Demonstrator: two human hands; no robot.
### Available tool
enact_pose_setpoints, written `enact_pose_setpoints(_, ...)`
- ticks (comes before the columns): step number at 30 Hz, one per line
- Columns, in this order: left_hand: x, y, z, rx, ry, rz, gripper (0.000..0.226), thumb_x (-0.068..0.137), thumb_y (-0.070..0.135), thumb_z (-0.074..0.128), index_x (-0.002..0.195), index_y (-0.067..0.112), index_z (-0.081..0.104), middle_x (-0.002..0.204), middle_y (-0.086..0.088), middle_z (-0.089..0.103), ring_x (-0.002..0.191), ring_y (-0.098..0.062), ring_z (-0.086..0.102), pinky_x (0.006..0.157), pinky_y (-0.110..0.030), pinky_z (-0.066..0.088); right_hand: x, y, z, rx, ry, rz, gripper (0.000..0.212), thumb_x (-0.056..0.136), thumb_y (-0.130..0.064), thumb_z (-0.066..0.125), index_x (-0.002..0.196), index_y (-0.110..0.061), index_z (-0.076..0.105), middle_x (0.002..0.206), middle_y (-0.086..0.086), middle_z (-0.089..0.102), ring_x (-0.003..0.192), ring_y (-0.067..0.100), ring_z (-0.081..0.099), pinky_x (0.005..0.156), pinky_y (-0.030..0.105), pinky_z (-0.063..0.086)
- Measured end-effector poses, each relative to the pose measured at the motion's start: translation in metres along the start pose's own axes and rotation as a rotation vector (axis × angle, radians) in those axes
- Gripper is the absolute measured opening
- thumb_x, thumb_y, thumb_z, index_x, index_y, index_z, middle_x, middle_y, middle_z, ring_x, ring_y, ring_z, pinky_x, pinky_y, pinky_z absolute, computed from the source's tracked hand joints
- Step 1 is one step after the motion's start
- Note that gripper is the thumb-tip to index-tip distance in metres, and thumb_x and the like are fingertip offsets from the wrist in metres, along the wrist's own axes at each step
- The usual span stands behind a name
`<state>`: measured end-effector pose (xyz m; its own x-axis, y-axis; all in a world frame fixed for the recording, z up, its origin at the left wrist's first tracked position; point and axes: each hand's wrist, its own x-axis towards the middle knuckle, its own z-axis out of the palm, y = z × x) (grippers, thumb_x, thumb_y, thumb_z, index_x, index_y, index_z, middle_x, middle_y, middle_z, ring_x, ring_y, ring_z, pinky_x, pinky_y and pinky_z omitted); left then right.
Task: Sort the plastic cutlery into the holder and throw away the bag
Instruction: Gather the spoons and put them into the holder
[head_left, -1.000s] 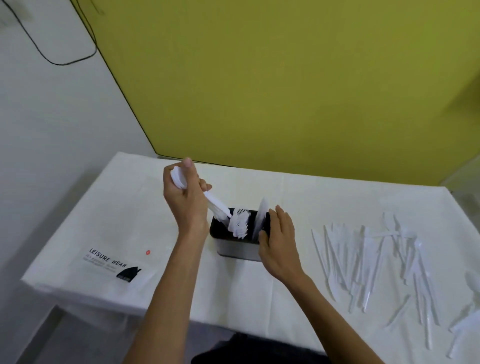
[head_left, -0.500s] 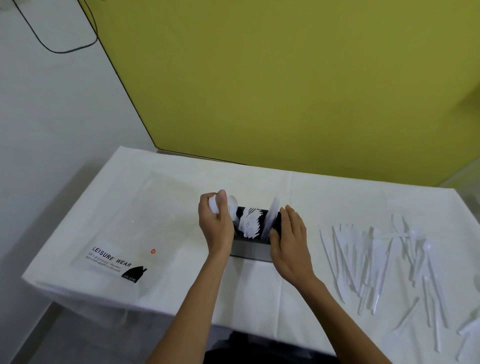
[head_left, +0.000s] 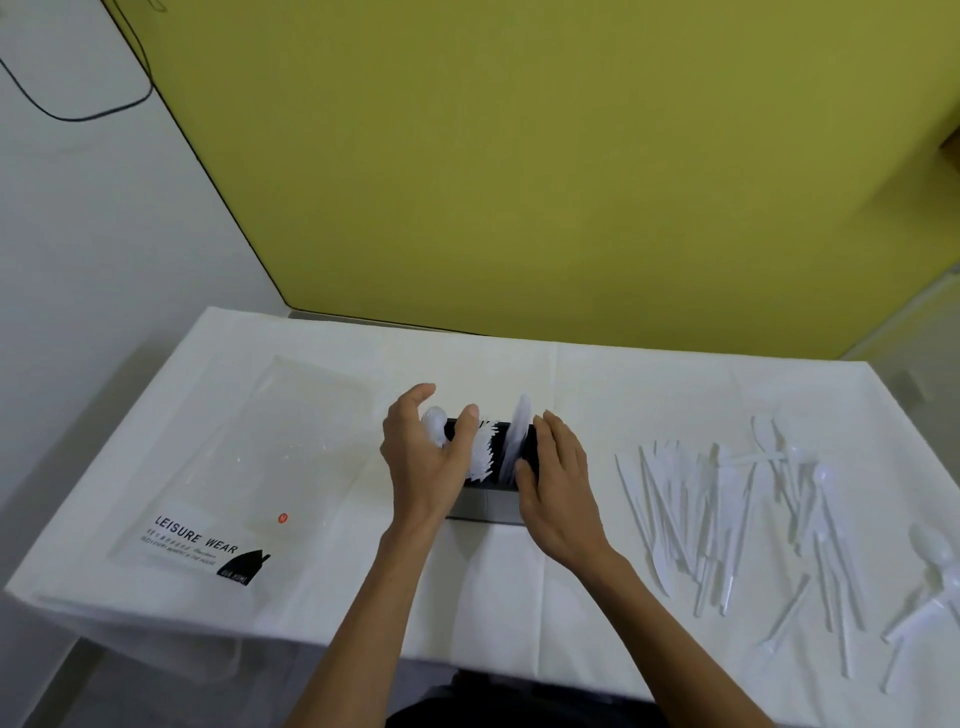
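Note:
A grey holder (head_left: 485, 506) with a black inside stands mid-table on the white cloth. White spoons (head_left: 434, 422) stick up in its left compartment, forks (head_left: 480, 457) in the middle, knives (head_left: 519, 431) on the right. My left hand (head_left: 423, 467) hovers at the spoons with fingers spread and thumb apart, gripping nothing. My right hand (head_left: 558, 488) rests with straight fingers against the holder's right end. Loose white cutlery (head_left: 701, 509) lies scattered to the right. The clear plastic bag (head_left: 234, 467), printed "LEISURE WEAR", lies flat on the left.
The table (head_left: 597, 374) stands against a yellow-green wall. More spoons (head_left: 932, 558) lie near the right edge. A black cable hangs on the white wall at upper left. The table's front edge is close to my body.
My left hand brought a bunch of spoons down into the holder's left compartment and has spread its fingers off them. My right hand stayed at the holder's right end.

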<state>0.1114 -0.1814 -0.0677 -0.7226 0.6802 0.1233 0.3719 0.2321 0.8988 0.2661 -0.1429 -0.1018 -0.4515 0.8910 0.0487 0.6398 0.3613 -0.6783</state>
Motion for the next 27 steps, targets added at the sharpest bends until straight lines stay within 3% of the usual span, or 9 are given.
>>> enact_pose_setpoints(3,-0.001,0.029,0.014,0.149,0.045,0.259,0.027,0.084,0.030,0.062,0.108,0.019,0.063,0.118,0.007,0.063,0.118,-0.016,0.054,0.103,-0.038,0.036,0.002,0.004,-0.009,0.093,-0.042,0.060,0.053,0.105,-0.027,0.039,0.155,-0.013,0.027,0.164,0.000,0.020,0.151,0.015,0.014,0.119,0.023,0.011)
enact_pose_setpoints(6,-0.010,0.055,0.039,0.224,-0.001,0.406,0.020,0.085,0.028,0.055,0.100,0.020,0.065,0.115,0.006,0.064,0.121,-0.016,0.054,0.108,-0.042,0.034,0.000,0.010,-0.020,0.167,-0.013,0.132,0.054,0.106,-0.031,0.036,0.156,-0.014,0.024,0.164,-0.003,0.019,0.151,0.011,0.014,0.119,0.022,0.012)
enact_pose_setpoints(9,-0.027,0.072,0.069,0.169,-0.144,0.451,0.016,0.086,0.022,0.058,0.099,0.020,0.066,0.115,0.004,0.062,0.121,-0.015,0.053,0.109,-0.039,0.035,-0.004,0.031,-0.031,0.165,-0.008,0.174,0.052,0.104,-0.034,0.036,0.153,-0.018,0.029,0.160,-0.001,0.029,0.149,0.015,0.024,0.122,0.037,0.024)
enact_pose_setpoints(12,-0.052,0.079,0.101,0.124,-0.350,0.447,0.014,0.087,0.017,0.060,0.099,0.020,0.066,0.115,0.007,0.060,0.119,-0.011,0.050,0.103,-0.025,0.036,-0.012,0.073,-0.044,0.135,0.001,0.274,0.051,0.100,-0.045,0.034,0.145,-0.020,0.039,0.147,0.002,0.046,0.137,0.020,0.042,0.110,0.047,0.041)
enact_pose_setpoints(14,-0.067,0.076,0.121,0.134,-0.489,0.414,0.014,0.088,0.016,0.059,0.100,0.021,0.066,0.115,0.009,0.059,0.117,-0.008,0.049,0.100,-0.022,0.038,-0.024,0.093,-0.059,0.105,0.044,0.345,0.055,0.100,-0.047,0.032,0.147,-0.018,0.038,0.152,0.002,0.042,0.141,0.019,0.038,0.115,0.046,0.036)
enact_pose_setpoints(18,-0.096,0.066,0.159,0.247,-0.763,0.364,0.016,0.093,0.019,0.057,0.106,0.022,0.065,0.121,0.006,0.058,0.119,-0.012,0.048,0.101,-0.026,0.042,-0.062,0.134,-0.098,0.038,0.157,0.545,0.050,0.106,-0.025,0.034,0.153,-0.007,0.030,0.162,0.007,0.027,0.150,0.019,0.021,0.120,0.031,0.018)
enact_pose_setpoints(22,-0.125,0.060,0.192,0.365,-0.964,0.448,0.019,0.095,0.022,0.055,0.111,0.021,0.063,0.126,0.002,0.057,0.123,-0.016,0.048,0.103,-0.029,0.041,-0.098,0.178,-0.122,-0.024,0.252,0.706,0.047,0.106,-0.020,0.036,0.149,-0.004,0.036,0.159,0.010,0.032,0.147,0.024,0.028,0.119,0.034,0.022)
enact_pose_setpoints(25,-0.147,0.063,0.216,0.404,-1.097,0.519,0.021,0.095,0.020,0.053,0.114,0.021,0.062,0.128,0.003,0.056,0.125,-0.016,0.047,0.104,-0.029,0.039,-0.123,0.206,-0.137,-0.057,0.355,0.791,0.035,0.103,-0.018,0.039,0.132,-0.002,0.050,0.142,0.013,0.048,0.133,0.032,0.044,0.110,0.039,0.037)
enact_pose_setpoints(27,-0.155,0.067,0.227,0.412,-1.152,0.539,0.022,0.096,0.019,0.052,0.116,0.020,0.061,0.129,0.002,0.054,0.127,-0.016,0.045,0.104,-0.028,0.038,-0.133,0.218,-0.148,-0.078,0.431,0.864,0.036,0.102,-0.022,0.043,0.133,-0.004,0.051,0.142,0.013,0.047,0.133,0.032,0.042,0.108,0.041,0.038)
